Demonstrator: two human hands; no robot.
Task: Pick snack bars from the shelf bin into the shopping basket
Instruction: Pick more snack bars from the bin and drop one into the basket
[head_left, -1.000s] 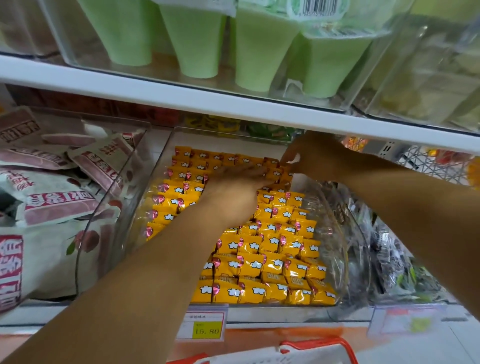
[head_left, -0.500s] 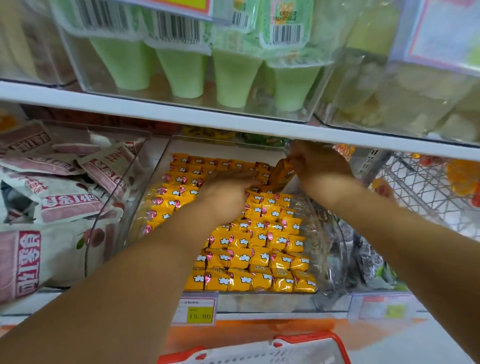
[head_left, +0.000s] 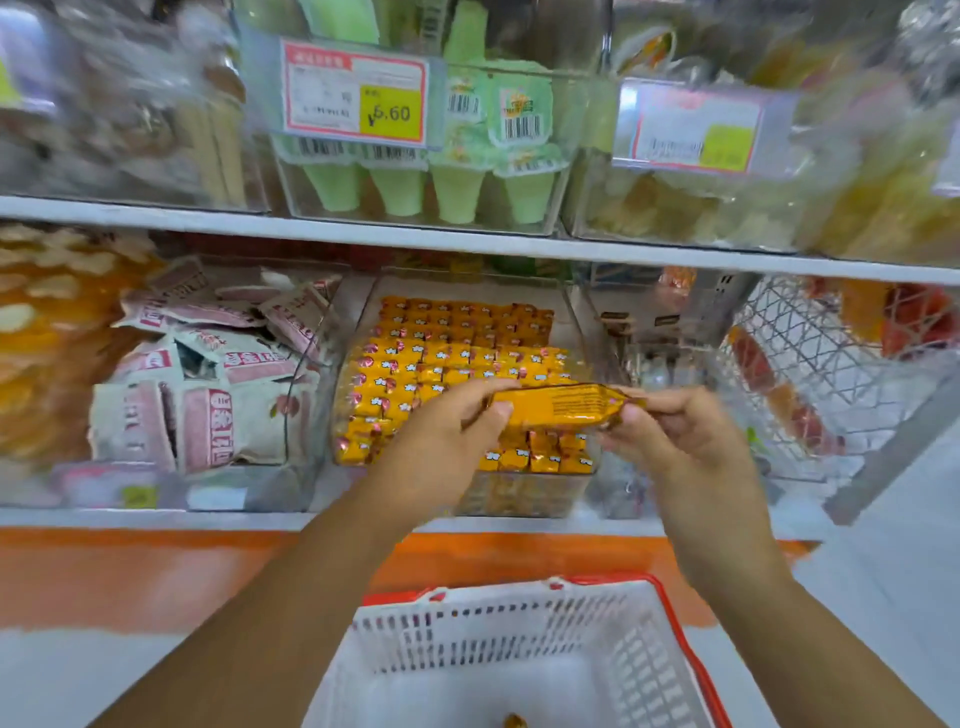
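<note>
Front of the middle shelf, mid-frame: one snack bar (head_left: 558, 408) held between both hands, lying roughly level, right end a touch lower, printed back of the orange wrapper facing the camera

Grip: left hand (head_left: 441, 441) pinches the left end, thumb on the near face, fingers curled over the top edge; right hand (head_left: 670, 434) pinches the crimped right end between thumb and fingertips. Both are on the same bar, nothing else in either hand

Position: bar overlaps the front rows of the clear shelf bin (head_left: 524, 496) in the picture; depth gap to the bin can't be told. That bin is packed with rows of yellow-orange bars (head_left: 457, 358) standing on end, small white and pink marks on the wrappers

Below: shopping basket (head_left: 467, 639) at the bottom of frame, white perforated walls, red rim, lower than the hands and nearer the camera. One small orange item (head_left: 514, 721) lies on its floor at the frame edge, too cropped to identify

Neighbours: pink-and-white bags (head_left: 208, 374) in the bin to the left, wire basket (head_left: 831, 364) to the right. Upper shelf carries green cone cups (head_left: 441, 192) in a clear tray, with a price tag (head_left: 356, 98) reading 6.60 hung in front. Outer edges of the frame are blurred
</note>
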